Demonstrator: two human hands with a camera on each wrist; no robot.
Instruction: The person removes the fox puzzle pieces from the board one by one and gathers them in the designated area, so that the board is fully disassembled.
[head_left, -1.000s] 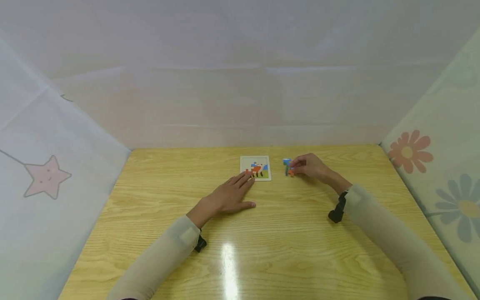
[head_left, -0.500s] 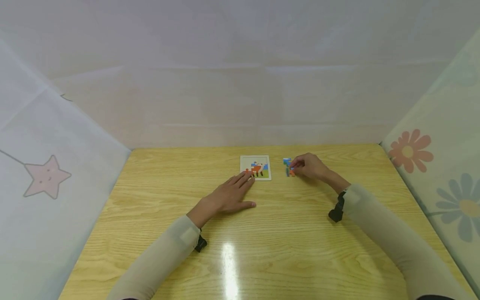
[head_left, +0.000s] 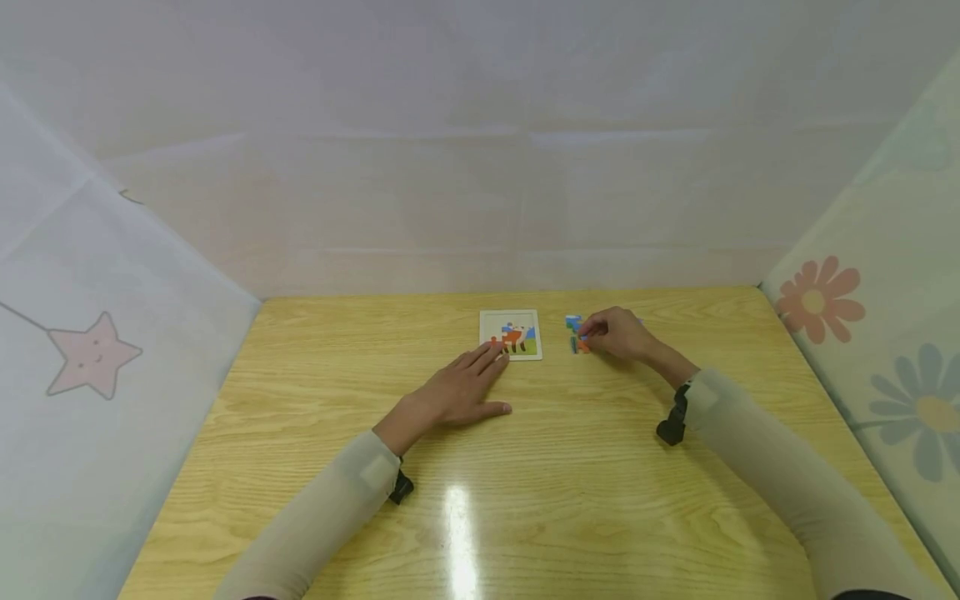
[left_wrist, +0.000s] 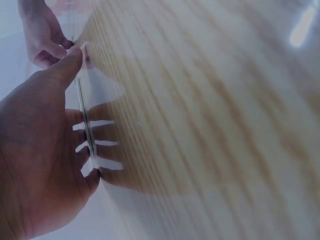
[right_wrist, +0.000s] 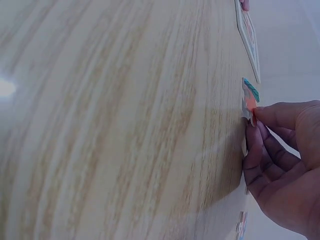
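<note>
A pale-framed jigsaw tray (head_left: 512,315) lies near the far edge of the table, partly filled with a picture of an orange and white animal on grass. My left hand (head_left: 461,390) lies spread with its fingertips on the tray's near left corner, hiding that part; the left wrist view shows those fingers (left_wrist: 82,155) across the tray's edge. To the right of the tray, my right hand (head_left: 618,333) pinches an orange and green puzzle piece (right_wrist: 250,104) between thumb and fingers, low at the tabletop. Just beyond it is a blue and white puzzle piece (head_left: 573,321).
Another puzzle piece (right_wrist: 242,225) lies on the table past my right hand in the right wrist view. The wooden table (head_left: 525,483) meets a white cloth wall (head_left: 480,200) at the back, with patterned cloth sides left and right.
The orange and green puzzle piece has turned slightly in my right fingers, which shifted a little. My left hand and the tray have stayed put.
</note>
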